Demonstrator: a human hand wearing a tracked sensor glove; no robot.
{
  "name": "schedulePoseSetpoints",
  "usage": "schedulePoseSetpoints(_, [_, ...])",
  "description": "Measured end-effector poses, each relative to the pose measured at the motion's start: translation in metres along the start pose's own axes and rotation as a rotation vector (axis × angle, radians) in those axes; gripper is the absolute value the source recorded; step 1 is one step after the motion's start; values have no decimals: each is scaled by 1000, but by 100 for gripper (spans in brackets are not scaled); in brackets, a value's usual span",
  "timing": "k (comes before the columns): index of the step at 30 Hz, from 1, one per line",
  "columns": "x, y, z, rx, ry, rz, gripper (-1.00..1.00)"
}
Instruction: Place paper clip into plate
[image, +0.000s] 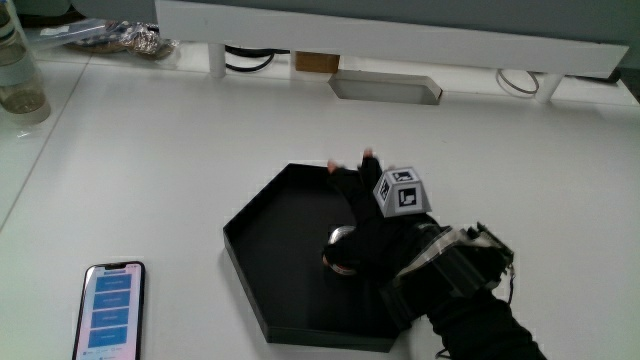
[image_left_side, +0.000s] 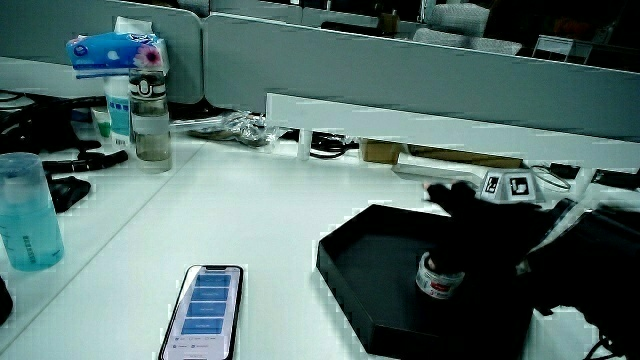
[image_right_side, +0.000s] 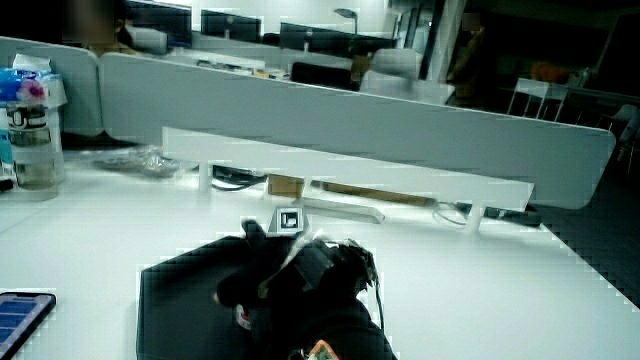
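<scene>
A black six-sided plate (image: 270, 250) lies on the white table, also seen in both side views (image_left_side: 370, 250) (image_right_side: 170, 300). A small round tub with a red label (image: 338, 252) stands upright in the plate (image_left_side: 438, 278); no loose paper clip shows. The gloved hand (image: 375, 235) hovers over the plate, palm just above the tub, in both side views too (image_left_side: 480, 225) (image_right_side: 290, 275). Its fingers (image: 352, 178) stretch out flat past the tub toward the partition and do not wrap it. The patterned cube (image: 402, 192) sits on the hand's back.
A phone (image: 112, 308) with a lit screen lies beside the plate, near the person's edge of the table. A clear bottle (image: 20, 80) and a crumpled wrapper (image: 130, 38) stand near the low white partition (image: 400, 40). A blue tumbler (image_left_side: 30, 215) stands nearer than the bottle.
</scene>
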Motion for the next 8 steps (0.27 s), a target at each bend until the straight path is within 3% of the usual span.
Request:
schedulePoseSetpoints(3, [6,-20,27,167,42,-14,-100])
schedulePoseSetpoints(4, [8,-22,31,130,64,-11,-100])
schedulePoseSetpoints(5, [9,-27,36,158,67,-4,-100])
schedulePoseSetpoints(8, [11,-31,40,155,91,-3,-100])
